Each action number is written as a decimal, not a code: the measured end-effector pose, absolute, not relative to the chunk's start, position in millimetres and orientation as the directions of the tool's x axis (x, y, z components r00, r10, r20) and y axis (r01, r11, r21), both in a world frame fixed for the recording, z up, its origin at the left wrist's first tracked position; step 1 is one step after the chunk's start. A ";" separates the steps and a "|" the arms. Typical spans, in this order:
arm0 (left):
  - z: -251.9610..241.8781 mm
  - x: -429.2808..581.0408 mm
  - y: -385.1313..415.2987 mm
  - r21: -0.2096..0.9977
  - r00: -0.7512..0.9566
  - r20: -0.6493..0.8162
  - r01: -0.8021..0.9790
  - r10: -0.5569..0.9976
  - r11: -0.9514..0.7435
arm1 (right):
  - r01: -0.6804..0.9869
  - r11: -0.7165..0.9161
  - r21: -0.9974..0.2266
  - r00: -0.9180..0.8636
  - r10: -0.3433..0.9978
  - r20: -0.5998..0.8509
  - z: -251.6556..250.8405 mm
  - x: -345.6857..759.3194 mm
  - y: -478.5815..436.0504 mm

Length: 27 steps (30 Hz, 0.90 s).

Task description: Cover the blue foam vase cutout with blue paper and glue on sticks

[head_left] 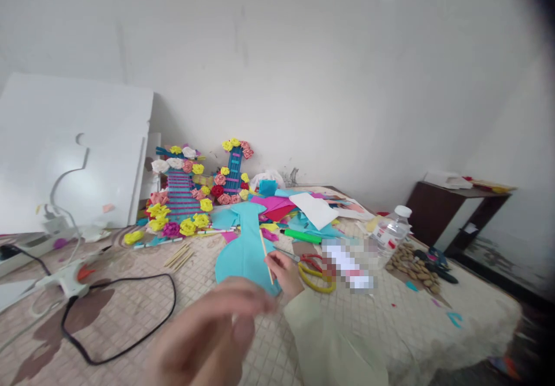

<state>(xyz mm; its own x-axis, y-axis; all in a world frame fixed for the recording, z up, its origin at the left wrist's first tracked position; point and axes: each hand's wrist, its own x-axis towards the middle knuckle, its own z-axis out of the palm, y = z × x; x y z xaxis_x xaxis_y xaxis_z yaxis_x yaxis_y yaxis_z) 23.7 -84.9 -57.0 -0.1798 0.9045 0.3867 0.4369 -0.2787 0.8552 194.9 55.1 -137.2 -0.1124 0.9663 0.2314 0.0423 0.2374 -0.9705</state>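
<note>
A thin wooden stick [265, 250] is pinched upright, slightly tilted, between the thumb and fingers of my right hand [283, 271]. Behind the stick lies a light-blue guitar-shaped cutout [243, 254], with a round lower body and a long neck; my right hand is over its right edge. Close to the camera, my left hand [212, 322] is large and blurred. Its fingers reach to the right with a gap above the thumb, and nothing shows between them. This hand covers the bottom edge of the cutout. Several similar sticks [179, 257] lie on the table to the left.
Scissors [318, 276] with a yellow handle lie right of my right hand, near a green tube [302, 236]. Farther right stand a plastic bottle [392, 233] and a pile of stones [411, 264]. A glue gun [71, 276] with a black cable is left; flower-trimmed crafts [180, 192] stand behind.
</note>
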 end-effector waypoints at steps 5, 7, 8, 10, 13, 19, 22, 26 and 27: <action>-72.5 47.0 -14.7 0.957 -0.238 0.261 0.194 0.935 -0.218 | -0.061 0.210 -0.976 -0.301 0.928 0.219 -135.2 179.5 46.1; -86.5 54.7 5.9 0.960 -0.127 0.212 0.210 0.969 -0.183 | -0.079 0.208 -0.975 -0.361 0.906 0.222 -135.5 176.0 42.9; -92.2 57.4 12.4 0.958 -0.081 0.211 0.213 0.974 -0.190 | -0.079 0.209 -0.975 -0.389 0.894 0.223 -135.8 175.6 41.8; -98.8 59.0 19.9 0.951 -0.022 0.226 0.220 0.974 -0.216 | -0.055 0.218 -0.974 -0.437 0.872 0.220 -135.8 178.3 41.5; -97.1 47.3 27.7 0.936 -0.047 0.258 0.259 0.965 -0.238 | 0.083 0.259 -0.962 -0.452 0.870 0.196 -133.0 194.2 48.9; -91.9 -30.8 61.7 0.849 -0.168 0.263 0.508 0.950 -0.145 | 0.631 0.229 -0.741 -0.004 0.956 0.293 -133.5 267.8 87.2; -103.1 -71.2 73.8 0.757 -0.217 0.244 0.652 0.945 -0.046 | 0.707 0.110 -0.698 0.082 0.968 0.235 -141.3 299.8 99.3; -126.0 -100.4 72.8 0.636 -0.258 0.202 0.768 0.945 0.073 | 0.749 0.058 -0.660 0.097 0.976 0.195 -150.6 315.8 100.7; -131.2 -104.0 71.0 0.606 -0.263 0.193 0.790 0.945 0.096 | 0.758 0.049 -0.650 0.103 0.976 0.193 -152.2 317.2 99.7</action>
